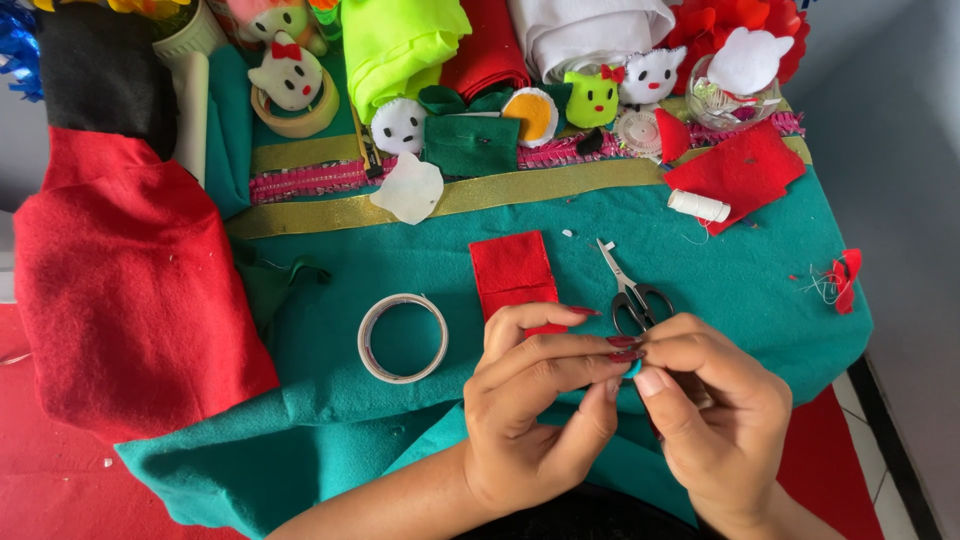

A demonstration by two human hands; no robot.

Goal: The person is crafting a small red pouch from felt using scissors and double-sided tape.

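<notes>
My left hand [535, 400] and my right hand [715, 410] meet fingertip to fingertip over the teal felt cloth [330, 400]. Together they pinch a tiny teal piece [632, 369], mostly hidden by the fingers. Just beyond my fingertips lies a red felt rectangle [513, 273], its near edge under my left fingers. Small scissors [632, 293] rest closed on the cloth right above my right hand. A roll of clear tape [402, 338] lies to the left of my left hand.
A large red felt sheet [120, 290] covers the left side. At the back sit folded fabrics, small felt animal figures [286, 75], a green felt piece [471, 143], a white thread spool [698, 206] on red felt scraps, and a clear bowl [730, 98].
</notes>
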